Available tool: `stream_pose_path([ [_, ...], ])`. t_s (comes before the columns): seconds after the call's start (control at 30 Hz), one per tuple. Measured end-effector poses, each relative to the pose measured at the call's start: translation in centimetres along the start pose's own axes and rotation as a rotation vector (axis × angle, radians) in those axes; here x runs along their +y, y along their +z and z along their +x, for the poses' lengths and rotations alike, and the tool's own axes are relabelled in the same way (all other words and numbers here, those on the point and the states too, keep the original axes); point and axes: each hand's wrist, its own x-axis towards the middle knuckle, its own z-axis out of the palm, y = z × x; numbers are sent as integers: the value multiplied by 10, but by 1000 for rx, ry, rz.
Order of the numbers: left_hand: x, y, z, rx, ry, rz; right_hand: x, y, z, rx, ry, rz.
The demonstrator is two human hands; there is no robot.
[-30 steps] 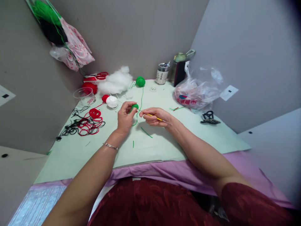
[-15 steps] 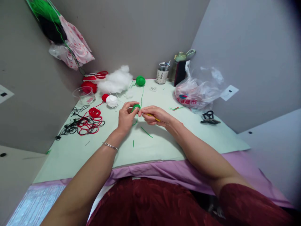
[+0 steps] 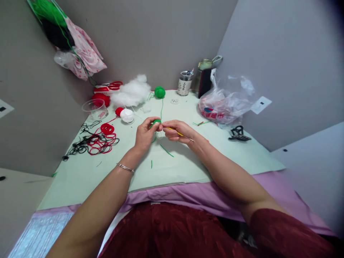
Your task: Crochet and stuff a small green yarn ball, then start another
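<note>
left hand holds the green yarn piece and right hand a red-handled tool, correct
The tool has a yellow handle, not red, in the head view; the right hand holds it, and the left hand holds the green yarn piece.

Craft corner, table, yarn balls, stuffing

The green piece has shifted slightly rightward — the hands drawn closer together.

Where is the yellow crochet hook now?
In the head view, the yellow crochet hook is in the right hand, near the middle, just right of the green yarn piece held in the left hand.
</note>
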Motion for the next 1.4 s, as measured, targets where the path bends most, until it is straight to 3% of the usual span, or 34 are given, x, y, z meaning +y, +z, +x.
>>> stream_pose_path([
  [0.33, -3, -7, 8, -25, -73, -48, 12, 34, -6, 317, -241, -391],
  [0.53, 5, -9, 7, -12, -31, -29, 12, 41, -10, 337, -269, -468],
  [0.63, 8, -7, 6, 24, 31, 13, 7, 36, -10, 255, -239, -398],
  [0.87, 13, -10, 6, 166, 196, 128, -4, 17, -11, -77, -90, -148],
  [1.03, 15, -30, 18, 308, 202, 44, -3, 33, -20, -504, 102, 58],
  [1.1, 20, -32, 20, 317, 167, -45, -6, 39, -22, -430, 17, 100],
  [1.23, 43, -24, 7, 232, 79, -209, -20, 42, -27, 24, -241, 66],
  [1.3, 59, -18, -7, 174, 11, -342, -26, 45, -30, 203, -279, 39],
  [1.4, 77, -8, -32, 166, -37, -440, -26, 60, -37, 320, -263, 35],
])
